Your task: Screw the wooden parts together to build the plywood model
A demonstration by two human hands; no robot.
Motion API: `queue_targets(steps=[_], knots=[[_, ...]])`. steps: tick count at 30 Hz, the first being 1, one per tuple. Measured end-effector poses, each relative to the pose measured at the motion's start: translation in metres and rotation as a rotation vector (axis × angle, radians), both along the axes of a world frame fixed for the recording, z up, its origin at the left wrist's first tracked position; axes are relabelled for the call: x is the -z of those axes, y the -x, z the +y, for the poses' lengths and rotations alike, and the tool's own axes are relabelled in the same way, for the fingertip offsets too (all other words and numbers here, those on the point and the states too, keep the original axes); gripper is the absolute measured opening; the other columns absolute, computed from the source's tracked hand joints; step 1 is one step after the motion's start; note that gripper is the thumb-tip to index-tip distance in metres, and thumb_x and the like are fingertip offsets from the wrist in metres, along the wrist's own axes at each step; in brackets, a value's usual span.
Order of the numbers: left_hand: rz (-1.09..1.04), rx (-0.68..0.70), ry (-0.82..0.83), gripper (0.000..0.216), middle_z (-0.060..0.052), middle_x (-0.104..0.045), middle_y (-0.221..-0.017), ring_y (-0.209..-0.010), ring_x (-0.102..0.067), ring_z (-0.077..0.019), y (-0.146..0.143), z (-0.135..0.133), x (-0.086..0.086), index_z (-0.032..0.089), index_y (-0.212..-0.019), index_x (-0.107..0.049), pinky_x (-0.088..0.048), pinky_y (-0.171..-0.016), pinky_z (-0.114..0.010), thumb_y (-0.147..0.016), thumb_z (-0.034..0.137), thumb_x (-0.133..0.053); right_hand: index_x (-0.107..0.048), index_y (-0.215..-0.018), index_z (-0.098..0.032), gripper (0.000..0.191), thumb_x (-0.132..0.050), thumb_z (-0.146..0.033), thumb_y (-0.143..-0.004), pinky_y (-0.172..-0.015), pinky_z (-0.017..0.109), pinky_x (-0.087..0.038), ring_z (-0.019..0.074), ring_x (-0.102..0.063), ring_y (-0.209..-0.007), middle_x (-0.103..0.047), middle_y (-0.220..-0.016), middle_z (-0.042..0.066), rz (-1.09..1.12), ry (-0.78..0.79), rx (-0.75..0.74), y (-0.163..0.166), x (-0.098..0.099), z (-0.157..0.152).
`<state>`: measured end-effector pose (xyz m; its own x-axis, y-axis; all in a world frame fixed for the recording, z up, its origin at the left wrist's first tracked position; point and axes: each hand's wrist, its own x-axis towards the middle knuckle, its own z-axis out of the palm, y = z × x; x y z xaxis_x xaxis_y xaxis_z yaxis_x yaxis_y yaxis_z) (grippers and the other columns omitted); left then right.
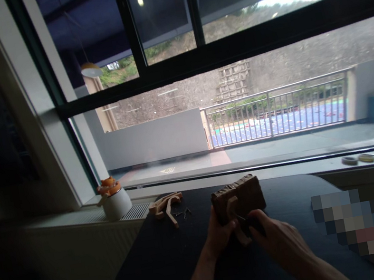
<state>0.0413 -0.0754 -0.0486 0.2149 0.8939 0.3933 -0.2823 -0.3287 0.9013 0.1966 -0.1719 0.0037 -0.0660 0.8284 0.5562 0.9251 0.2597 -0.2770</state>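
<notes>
A brown, box-like block point(247, 197) with a ridged top edge is held tilted above the dark table. My left hand point(219, 236) grips its left side, with the thumb against a curved wooden piece point(232, 205) that lies across the block's near face. In my right hand point(279, 234) is a screwdriver point(256, 225) with a dark handle, closed in the fingers. Its thin shaft points left at the middle of the curved piece; the exact tip contact is too dark to make out.
More curved wooden pieces point(171, 214) and several small screws point(185, 213) lie on the dark table point(157, 261), left of the block. A white pot with an orange lid point(116, 203) stands on the sill. Tape rolls point(366, 158) sit on the right sill, below the window.
</notes>
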Motion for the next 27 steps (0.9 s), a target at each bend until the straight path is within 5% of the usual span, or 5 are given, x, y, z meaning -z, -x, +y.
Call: queue_targets(steps=[4,8,13,20,27], knots=[[0.0,0.005,0.0,0.055,-0.001,-0.065,-0.098,-0.09,-0.059,-0.0193,0.001,0.001,0.002,0.02,-0.112,-0.051,-0.048,-0.08,-0.031,-0.061,0.008,-0.071,-0.051,-0.083,-0.021,0.016,-0.049,-0.006,-0.078,-0.05,0.025,-0.031,0.0163,-0.062,-0.057,-0.063,-0.07,-0.001,-0.251,-0.204,-0.071,-0.002,0.0,0.0],[0.002,-0.027,-0.012,0.052,-0.001,-0.064,-0.096,-0.088,-0.058,-0.0184,0.0,0.003,0.005,0.02,-0.109,-0.053,-0.048,-0.079,-0.03,-0.062,0.009,-0.07,-0.051,-0.077,-0.021,0.024,-0.047,0.003,-0.075,-0.051,0.026,-0.03,0.0162,-0.059,-0.056,-0.06,-0.066,0.0,-0.347,-0.237,-0.113,-0.006,0.005,0.0],[-0.004,-0.011,-0.012,0.052,-0.001,-0.064,-0.098,-0.09,-0.058,-0.0189,-0.001,0.001,0.002,0.02,-0.111,-0.052,-0.048,-0.08,-0.03,-0.063,0.011,-0.071,-0.051,-0.076,-0.021,0.016,-0.05,-0.006,-0.081,-0.047,0.024,-0.03,0.0152,-0.062,-0.051,-0.062,-0.061,-0.003,-0.258,-0.178,-0.058,-0.004,0.012,0.0],[-0.014,-0.003,-0.017,0.052,-0.001,-0.064,-0.096,-0.088,-0.058,-0.019,-0.001,0.001,0.002,0.02,-0.11,-0.052,-0.048,-0.078,-0.03,-0.062,0.01,-0.071,-0.058,-0.074,-0.023,0.019,-0.046,-0.024,-0.089,-0.046,0.021,-0.033,0.0152,-0.066,-0.058,-0.068,-0.064,-0.003,0.06,0.125,-0.045,-0.004,0.004,0.002],[0.013,-0.031,0.012,0.052,-0.001,-0.065,-0.095,-0.087,-0.059,-0.0196,-0.001,-0.001,0.0,0.02,-0.109,-0.053,-0.05,-0.077,-0.031,-0.061,0.009,-0.07,-0.055,-0.109,-0.02,0.03,-0.048,-0.009,-0.083,-0.051,0.024,-0.035,0.0169,-0.066,-0.063,-0.068,-0.087,0.004,-0.158,-0.054,-0.023,-0.003,0.003,0.003]])
